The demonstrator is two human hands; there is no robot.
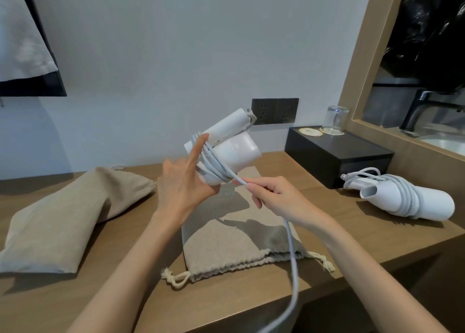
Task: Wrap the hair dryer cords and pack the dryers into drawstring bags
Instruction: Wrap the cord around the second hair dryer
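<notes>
Cord [295, 269] hangs across drawstring bag [226, 242].

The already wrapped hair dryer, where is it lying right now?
In the head view, the wrapped hair dryer lies on the wooden counter at the far right, just in front of the black box.

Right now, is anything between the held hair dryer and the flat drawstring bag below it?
No object lies between. The hair dryer is over the drawstring bag, but its loose cord trails across the bag's gathered mouth.
</notes>
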